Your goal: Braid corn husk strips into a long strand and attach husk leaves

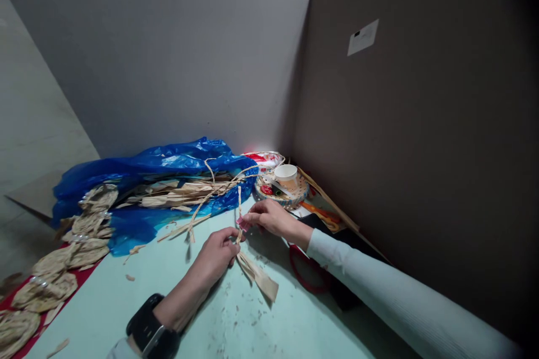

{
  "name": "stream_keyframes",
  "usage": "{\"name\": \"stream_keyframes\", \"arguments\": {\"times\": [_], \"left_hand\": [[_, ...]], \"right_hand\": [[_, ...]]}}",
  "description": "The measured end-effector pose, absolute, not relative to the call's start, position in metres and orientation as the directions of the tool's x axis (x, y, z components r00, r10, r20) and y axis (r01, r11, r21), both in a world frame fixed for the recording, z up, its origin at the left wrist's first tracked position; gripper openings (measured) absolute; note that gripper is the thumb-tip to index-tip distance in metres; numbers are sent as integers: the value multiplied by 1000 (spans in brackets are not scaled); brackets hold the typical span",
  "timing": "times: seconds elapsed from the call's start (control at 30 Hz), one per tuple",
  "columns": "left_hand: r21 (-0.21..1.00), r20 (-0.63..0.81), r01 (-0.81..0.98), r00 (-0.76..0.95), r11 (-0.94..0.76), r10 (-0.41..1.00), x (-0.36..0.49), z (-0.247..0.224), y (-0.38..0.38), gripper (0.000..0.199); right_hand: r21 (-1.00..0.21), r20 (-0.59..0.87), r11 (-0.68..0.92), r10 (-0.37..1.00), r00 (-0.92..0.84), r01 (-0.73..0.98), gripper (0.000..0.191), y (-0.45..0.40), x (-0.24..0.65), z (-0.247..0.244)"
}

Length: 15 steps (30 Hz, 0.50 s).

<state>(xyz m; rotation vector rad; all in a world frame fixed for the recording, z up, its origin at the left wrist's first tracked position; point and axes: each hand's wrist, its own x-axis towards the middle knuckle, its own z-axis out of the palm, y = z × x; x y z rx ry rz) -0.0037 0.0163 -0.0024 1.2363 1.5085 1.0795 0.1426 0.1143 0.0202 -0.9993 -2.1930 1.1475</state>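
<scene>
A twisted cord of dried husk [240, 196] runs between my hands above the pale green table, its flat, untwisted tail [260, 279] fanning out toward me. My left hand [217, 252], below a black wristwatch, pinches the cord just above that loose tail. Slightly higher up, my right hand [269, 217] has its fingers closed on a small pink piece [242, 224] that lies against the cord; whether it is cloth or sponge I cannot tell. Parts of the cord are hidden by my fingertips.
A blue plastic bag [168, 152] holds husk strips [168, 195] at the back left. Braided husk [90, 252] lines the left edge. A round woven tray [290, 200] carries a white cup [286, 175]. Red scissors handles [301, 275] lie right. Grey partitions [189, 67] rise behind.
</scene>
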Motion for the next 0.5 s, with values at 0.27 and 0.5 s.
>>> {"name": "stream_keyframes", "arguments": {"times": [0.27,0.5], "left_hand": [[969,-160,163,-161,186,974,2,-1,12,22],[954,-231,134,-238,267,944,18,-14,6,10]], "right_hand": [[-847,-13,379,686,-728,373,27,124,137,27],[-806,121,460,745,-656,373,12,119,127,15]]}}
